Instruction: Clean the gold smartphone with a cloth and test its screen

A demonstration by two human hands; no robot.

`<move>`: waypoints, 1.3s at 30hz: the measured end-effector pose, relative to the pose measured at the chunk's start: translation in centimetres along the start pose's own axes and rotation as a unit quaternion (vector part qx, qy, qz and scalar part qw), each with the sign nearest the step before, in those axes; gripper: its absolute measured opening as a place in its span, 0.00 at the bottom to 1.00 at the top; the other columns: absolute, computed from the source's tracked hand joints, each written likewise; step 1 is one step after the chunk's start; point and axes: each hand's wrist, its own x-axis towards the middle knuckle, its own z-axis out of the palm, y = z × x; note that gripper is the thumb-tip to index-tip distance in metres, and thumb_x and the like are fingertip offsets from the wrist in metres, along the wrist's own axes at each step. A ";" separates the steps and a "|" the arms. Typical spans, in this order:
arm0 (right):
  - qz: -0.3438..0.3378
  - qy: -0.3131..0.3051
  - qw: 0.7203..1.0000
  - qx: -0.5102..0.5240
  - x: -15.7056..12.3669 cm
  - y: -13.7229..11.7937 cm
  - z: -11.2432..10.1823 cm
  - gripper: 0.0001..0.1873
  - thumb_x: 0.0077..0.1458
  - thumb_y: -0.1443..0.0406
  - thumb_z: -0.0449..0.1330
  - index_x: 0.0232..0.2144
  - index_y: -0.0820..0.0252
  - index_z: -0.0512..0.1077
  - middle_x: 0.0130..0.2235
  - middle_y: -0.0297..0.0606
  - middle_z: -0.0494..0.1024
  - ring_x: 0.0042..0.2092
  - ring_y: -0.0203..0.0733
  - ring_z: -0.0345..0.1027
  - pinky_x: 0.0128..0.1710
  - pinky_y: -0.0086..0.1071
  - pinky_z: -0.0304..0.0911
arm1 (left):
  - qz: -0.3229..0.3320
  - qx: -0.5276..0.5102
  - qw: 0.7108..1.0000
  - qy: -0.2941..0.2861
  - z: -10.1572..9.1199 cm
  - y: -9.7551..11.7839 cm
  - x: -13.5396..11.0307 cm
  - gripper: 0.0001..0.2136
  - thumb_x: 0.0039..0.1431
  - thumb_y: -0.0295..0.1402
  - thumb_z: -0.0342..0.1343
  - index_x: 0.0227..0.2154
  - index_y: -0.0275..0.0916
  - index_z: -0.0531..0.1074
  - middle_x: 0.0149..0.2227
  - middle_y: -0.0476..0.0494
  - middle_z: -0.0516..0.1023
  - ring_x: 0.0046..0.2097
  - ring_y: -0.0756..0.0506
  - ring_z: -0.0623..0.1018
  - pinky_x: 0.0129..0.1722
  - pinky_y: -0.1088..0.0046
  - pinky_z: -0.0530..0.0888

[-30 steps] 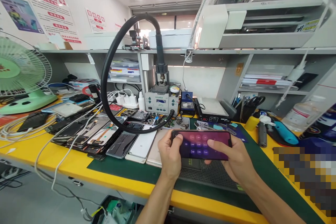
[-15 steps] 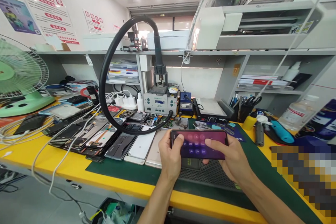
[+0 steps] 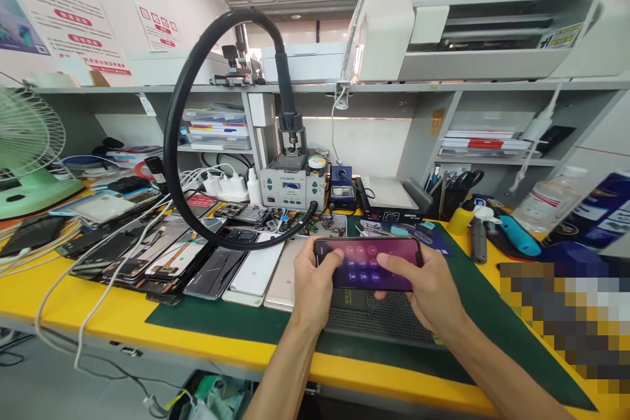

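A smartphone (image 3: pixel 364 279) is held sideways above the bench, its lit purple screen showing a number keypad. My left hand (image 3: pixel 315 282) grips its left end, with the thumb lying over the screen near that edge. At the right end my right hand (image 3: pixel 433 285) is closed round the phone, its thumb on the glass by the keypad digits. Other fingers are mostly hidden behind the phone. Below it lies a dark perforated plate (image 3: pixel 384 321) on the green mat (image 3: pixel 216 325). A gold phone (image 3: pixel 283 275) and a white phone (image 3: pixel 256 269) lie left of my left hand.
Behind stands a hot-air station (image 3: pixel 294 187) with a looping black hose (image 3: pixel 172 138). Phone parts and screens (image 3: pixel 172 252) crowd the left, crossed by white cables (image 3: pixel 115 262). A green fan (image 3: pixel 34 144) stands far left; bottles (image 3: pixel 551 200) stand at right.
The view has shifted a little, so the bench and shelves sit farther left and higher. Both hands still hold the phone, with the keypad still displayed.
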 end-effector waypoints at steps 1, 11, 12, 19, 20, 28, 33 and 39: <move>-0.002 0.000 1.000 -0.001 0.0 0.0 0.0 0.12 0.45 0.63 0.75 0.30 0.63 0.78 0.30 0.37 0.79 0.23 0.44 0.72 0.18 0.36 0.74 | 0.000 -0.004 1.000 0.000 0.0 0.0 0.0 0.04 0.56 0.29 0.59 0.30 0.39 0.68 0.29 0.53 0.72 0.31 0.51 0.69 0.31 0.75 0.67; -0.018 -0.001 1.000 -0.010 -0.1 0.4 0.0 0.13 0.45 0.63 0.74 0.33 0.62 0.78 0.31 0.37 0.78 0.26 0.45 0.71 0.18 0.38 0.76 | 0.012 -0.019 1.000 -0.006 0.2 0.2 0.0 0.03 0.58 0.28 0.58 0.32 0.39 0.69 0.30 0.52 0.74 0.33 0.50 0.70 0.34 0.75 0.68; -0.018 -0.001 1.000 -0.011 -0.1 0.4 0.1 0.13 0.46 0.63 0.74 0.33 0.62 0.78 0.30 0.37 0.78 0.26 0.45 0.71 0.18 0.38 0.76 | 0.013 -0.018 1.000 -0.007 0.2 0.2 0.0 0.03 0.58 0.28 0.58 0.32 0.39 0.69 0.31 0.52 0.74 0.33 0.50 0.71 0.34 0.74 0.68; -0.007 -0.002 1.000 0.014 0.0 0.0 0.1 0.10 0.45 0.64 0.74 0.30 0.62 0.79 0.30 0.38 0.79 0.24 0.44 0.71 0.17 0.36 0.74 | 0.036 -0.002 0.999 -0.013 0.1 0.2 -0.2 0.04 0.59 0.32 0.60 0.32 0.39 0.70 0.31 0.51 0.74 0.34 0.49 0.70 0.35 0.73 0.68; -0.007 -0.001 1.000 0.020 0.0 -0.1 0.1 0.10 0.45 0.64 0.74 0.30 0.62 0.79 0.30 0.38 0.79 0.24 0.44 0.71 0.17 0.36 0.74 | 0.039 -0.002 0.999 -0.018 0.1 0.2 -0.3 0.04 0.59 0.32 0.59 0.33 0.39 0.70 0.31 0.51 0.74 0.34 0.49 0.70 0.35 0.73 0.68; -0.009 -0.005 1.000 0.021 0.0 -0.1 0.0 0.11 0.47 0.62 0.74 0.30 0.62 0.79 0.31 0.39 0.79 0.25 0.45 0.72 0.17 0.36 0.75 | 0.053 0.003 0.998 -0.018 0.0 0.0 -0.2 0.04 0.59 0.29 0.58 0.32 0.40 0.68 0.30 0.53 0.73 0.33 0.50 0.70 0.35 0.74 0.67; -0.016 0.000 1.000 0.006 -0.1 0.0 0.1 0.11 0.45 0.61 0.74 0.29 0.62 0.79 0.29 0.38 0.79 0.23 0.45 0.71 0.17 0.37 0.74 | 0.045 0.001 0.999 -0.015 0.0 0.1 -0.1 0.03 0.59 0.29 0.58 0.32 0.40 0.68 0.31 0.53 0.74 0.33 0.50 0.70 0.35 0.74 0.68; -0.023 -0.004 1.000 -0.004 -0.1 0.3 0.0 0.10 0.47 0.61 0.73 0.30 0.60 0.78 0.28 0.37 0.78 0.23 0.45 0.70 0.18 0.38 0.74 | 0.039 -0.003 0.999 -0.003 0.2 0.2 -0.1 0.04 0.58 0.29 0.58 0.30 0.40 0.68 0.29 0.53 0.73 0.32 0.50 0.71 0.33 0.75 0.67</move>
